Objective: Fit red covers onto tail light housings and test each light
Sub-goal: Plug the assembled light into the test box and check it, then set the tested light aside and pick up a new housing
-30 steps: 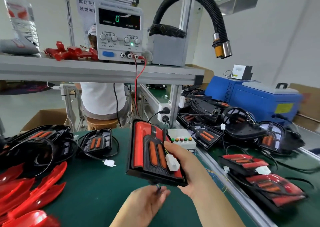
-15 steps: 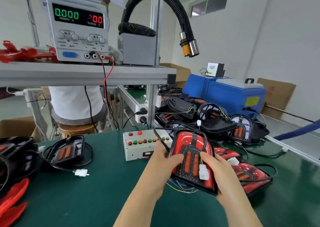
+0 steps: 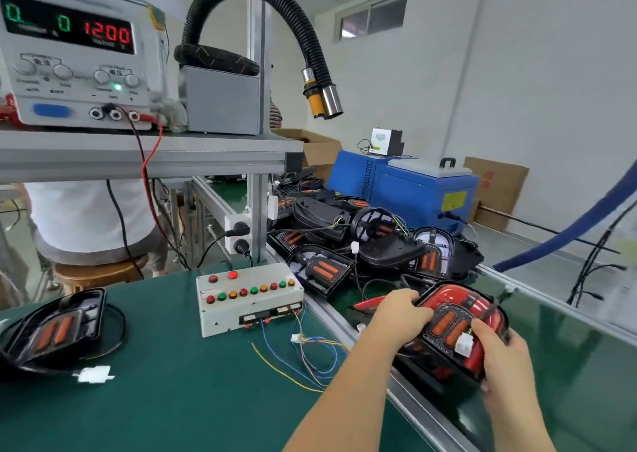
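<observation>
Tail light [image 3: 448,317] gripped; power supply [image 3: 76,69] apparently reads 1200.

The left hand [image 3: 401,317] and right hand [image 3: 499,358] are seen bare; both forearms are left uncovered.

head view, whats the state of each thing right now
power supply: on, red display reads 1200
test box: top red lamp looks lit
covered tail light: cover on, held in air
left hand: grips covered tail light
right hand: grips covered tail light
bare housing: uncovered, set down
</observation>
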